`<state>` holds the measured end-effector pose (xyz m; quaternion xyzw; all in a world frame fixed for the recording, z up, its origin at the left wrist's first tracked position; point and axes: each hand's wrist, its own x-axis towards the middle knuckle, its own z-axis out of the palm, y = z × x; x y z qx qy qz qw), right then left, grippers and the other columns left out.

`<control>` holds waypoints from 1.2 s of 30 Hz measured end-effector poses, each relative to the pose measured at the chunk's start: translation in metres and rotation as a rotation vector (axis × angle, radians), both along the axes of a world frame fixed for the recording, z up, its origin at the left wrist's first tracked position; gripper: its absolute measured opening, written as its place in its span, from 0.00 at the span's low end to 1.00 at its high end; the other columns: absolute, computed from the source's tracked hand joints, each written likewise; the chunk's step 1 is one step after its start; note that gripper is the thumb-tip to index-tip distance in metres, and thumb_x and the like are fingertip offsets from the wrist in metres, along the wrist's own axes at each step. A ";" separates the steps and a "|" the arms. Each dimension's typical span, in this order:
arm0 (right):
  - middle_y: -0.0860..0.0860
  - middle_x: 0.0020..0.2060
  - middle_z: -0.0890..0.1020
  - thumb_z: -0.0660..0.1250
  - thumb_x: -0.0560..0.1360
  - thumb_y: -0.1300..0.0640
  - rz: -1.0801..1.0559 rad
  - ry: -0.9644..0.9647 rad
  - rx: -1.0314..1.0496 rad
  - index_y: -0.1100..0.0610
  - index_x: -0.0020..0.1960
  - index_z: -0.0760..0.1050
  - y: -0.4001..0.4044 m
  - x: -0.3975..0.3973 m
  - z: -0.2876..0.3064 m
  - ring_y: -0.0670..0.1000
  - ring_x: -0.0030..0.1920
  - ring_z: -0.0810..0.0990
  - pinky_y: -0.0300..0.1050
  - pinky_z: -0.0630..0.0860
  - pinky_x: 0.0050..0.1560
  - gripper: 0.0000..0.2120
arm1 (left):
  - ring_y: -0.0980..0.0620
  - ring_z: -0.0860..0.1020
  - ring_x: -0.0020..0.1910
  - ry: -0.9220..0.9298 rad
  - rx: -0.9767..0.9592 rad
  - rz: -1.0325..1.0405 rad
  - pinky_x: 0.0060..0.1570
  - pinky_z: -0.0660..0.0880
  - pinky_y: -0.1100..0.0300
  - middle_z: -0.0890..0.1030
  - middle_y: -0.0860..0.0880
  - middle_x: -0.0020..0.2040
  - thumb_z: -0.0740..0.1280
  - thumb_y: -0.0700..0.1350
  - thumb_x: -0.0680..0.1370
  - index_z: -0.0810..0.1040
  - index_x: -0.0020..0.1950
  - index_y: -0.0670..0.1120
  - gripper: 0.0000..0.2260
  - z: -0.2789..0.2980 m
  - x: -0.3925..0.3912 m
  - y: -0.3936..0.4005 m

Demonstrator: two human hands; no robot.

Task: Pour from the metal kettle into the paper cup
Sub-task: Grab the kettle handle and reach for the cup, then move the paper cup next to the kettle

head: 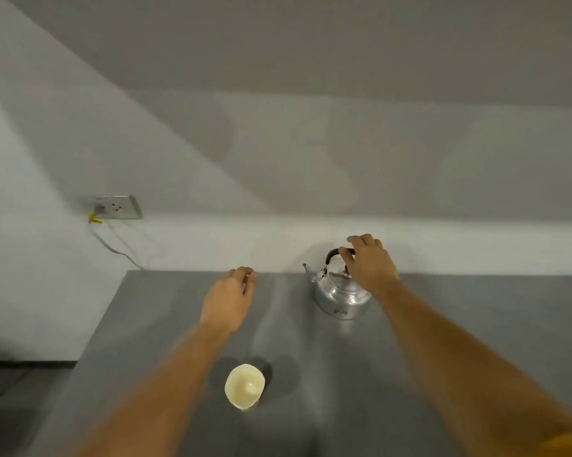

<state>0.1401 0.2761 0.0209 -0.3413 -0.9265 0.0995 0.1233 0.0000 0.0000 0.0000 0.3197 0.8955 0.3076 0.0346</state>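
Both hands are out: right hand clasps the metal kettle handle; left hand, fingers loosely curled, empty, hovers beyond the paper cup.

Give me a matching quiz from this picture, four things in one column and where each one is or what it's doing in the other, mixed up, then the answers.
Things:
1. kettle
2. cup
3. left hand
4. right hand

Places or states:
A. on the black handle, fingers curled over it
B. near edge of the table, upright, mouth open
C. over the table, holding nothing
D. far side of the table by the wall, spout pointing left

Pairs: 1-D, 2-B, 3-C, 4-A
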 end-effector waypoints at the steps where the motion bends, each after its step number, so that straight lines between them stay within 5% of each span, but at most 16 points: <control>1: 0.57 0.64 0.75 0.57 0.82 0.45 0.003 -0.024 -0.013 0.56 0.70 0.71 0.006 -0.003 -0.002 0.58 0.63 0.72 0.55 0.72 0.63 0.22 | 0.46 0.82 0.50 -0.010 -0.001 0.017 0.46 0.77 0.54 0.83 0.49 0.56 0.55 0.57 0.85 0.79 0.63 0.49 0.18 -0.001 -0.003 0.004; 11: 0.54 0.41 0.82 0.55 0.80 0.34 -0.051 -0.038 -0.237 0.56 0.51 0.76 0.035 -0.019 -0.021 0.57 0.44 0.79 0.52 0.77 0.46 0.26 | 0.45 0.82 0.52 -0.050 -0.009 0.024 0.49 0.78 0.51 0.83 0.47 0.57 0.56 0.56 0.85 0.79 0.63 0.49 0.17 -0.018 -0.014 0.015; 18: 0.48 0.27 0.79 0.66 0.71 0.31 -0.125 0.076 -0.428 0.55 0.34 0.77 0.035 -0.019 -0.019 0.47 0.32 0.76 0.43 0.66 0.29 0.26 | 0.45 0.82 0.51 -0.068 0.019 0.052 0.50 0.79 0.51 0.84 0.46 0.56 0.59 0.54 0.85 0.81 0.62 0.48 0.16 -0.029 -0.005 0.002; 28: 0.50 0.27 0.80 0.68 0.69 0.32 -0.143 0.140 -0.447 0.54 0.32 0.79 -0.019 0.018 -0.007 0.50 0.32 0.78 0.43 0.68 0.29 0.25 | 0.53 0.82 0.48 -0.292 0.175 0.191 0.48 0.74 0.63 0.84 0.55 0.47 0.62 0.55 0.84 0.83 0.60 0.50 0.14 -0.065 0.048 -0.075; 36: 0.49 0.28 0.80 0.69 0.69 0.32 -0.072 0.127 -0.427 0.53 0.33 0.79 -0.078 0.050 0.016 0.47 0.31 0.76 0.43 0.66 0.29 0.24 | 0.56 0.77 0.65 -0.561 0.293 0.207 0.62 0.69 0.60 0.79 0.59 0.61 0.62 0.65 0.79 0.75 0.70 0.55 0.24 -0.100 0.099 -0.124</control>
